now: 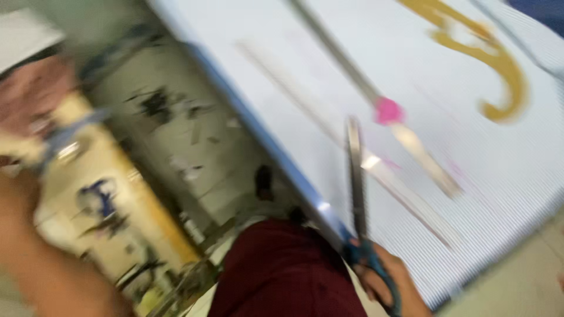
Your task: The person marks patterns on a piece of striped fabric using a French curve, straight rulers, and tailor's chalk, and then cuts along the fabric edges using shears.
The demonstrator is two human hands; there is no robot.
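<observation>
— Right hand (390,282) closed through blue scissors (358,199) handles, blades shut, laid up across pale striped cloth (505,170). Left hand (41,264) blurred; grip impossible to tell.

— Nearby?

— Long metal ruler (352,70), pink chalk (389,110), yellow curve (493,58) beyond blades. Bare cloth rightward; table edge (264,135) just left.

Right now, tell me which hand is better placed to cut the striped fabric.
The right hand: it already holds the blue-handled scissors, blades lying over the striped fabric at its edge. The left arm is off to the side, blurred, away from the fabric.
</observation>
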